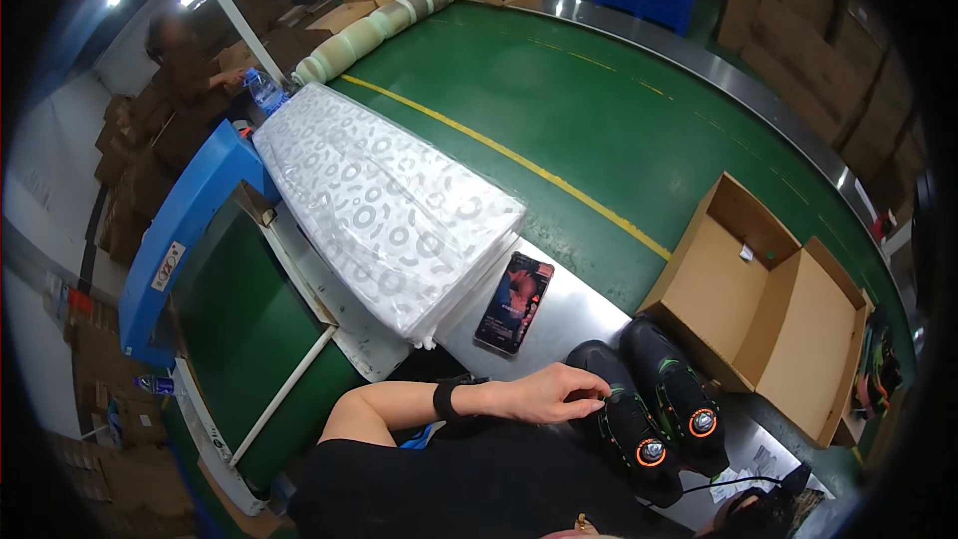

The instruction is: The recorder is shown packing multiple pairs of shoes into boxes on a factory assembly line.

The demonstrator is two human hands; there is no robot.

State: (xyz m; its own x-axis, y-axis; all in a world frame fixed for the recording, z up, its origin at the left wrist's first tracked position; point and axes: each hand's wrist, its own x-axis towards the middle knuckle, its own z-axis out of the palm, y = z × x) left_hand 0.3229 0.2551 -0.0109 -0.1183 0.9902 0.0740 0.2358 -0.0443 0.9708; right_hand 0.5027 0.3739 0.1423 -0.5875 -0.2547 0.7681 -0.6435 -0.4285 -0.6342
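Note:
Two black shoes [671,389] with green trim lie side by side on the metal ledge [579,289] in front of me. Each carries a round metallic piece ringed in orange at its nearer end. At the left shoe [624,419], my left hand [555,394] has its fingers curled, thumb and fingertips close together against the upper. What those fingertips pinch, if anything, is too small to make out. A black band circles that wrist. My right hand does not show. Left of the shoes lies a phone [515,303] with its screen lit.
An open brown cardboard box [733,284] stands right of the shoes. Wrapped patterned sheets [379,210] are stacked at left, near a blue-sided machine [190,230]. Beyond runs a green conveyor belt [539,110]. A person [190,70] stands far left, beside a water bottle [264,90].

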